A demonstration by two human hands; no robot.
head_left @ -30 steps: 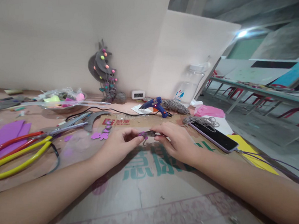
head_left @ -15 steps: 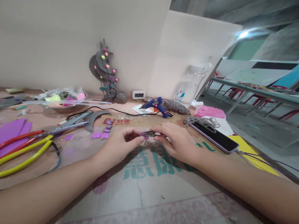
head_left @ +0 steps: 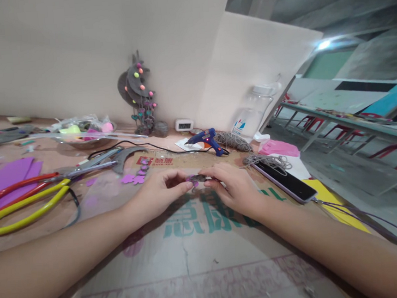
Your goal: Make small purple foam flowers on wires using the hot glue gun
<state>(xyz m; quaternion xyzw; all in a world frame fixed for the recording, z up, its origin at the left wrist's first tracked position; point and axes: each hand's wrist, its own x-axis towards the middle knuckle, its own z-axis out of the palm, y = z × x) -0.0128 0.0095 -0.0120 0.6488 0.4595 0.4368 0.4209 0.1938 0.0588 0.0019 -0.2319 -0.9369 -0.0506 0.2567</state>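
Note:
Between my two hands is a small purple and grey craft piece [head_left: 197,179], held just above the printed cardboard [head_left: 194,256]. My left hand [head_left: 163,189] pinches its purple end between thumb and fingers. The grey end is pinched by my right hand [head_left: 231,188]. Fingertips cover parts of the piece, so its full shape is hidden. Left of my left hand lie purple flower-shaped cutouts [head_left: 133,178] and a short column of small grey pieces [head_left: 142,172]. A blue glue gun [head_left: 206,140] with a lit red light rests beyond my hands.
Scissors with red and yellow handles [head_left: 25,201] lie at left beside purple sheets [head_left: 10,179]. A bowl of colourful bits [head_left: 84,136] stands behind them. On the right are a phone [head_left: 284,181], grey yarn [head_left: 233,141] and a clear bottle [head_left: 252,111]. A decorated grey moon hanging [head_left: 139,87] leans at the wall.

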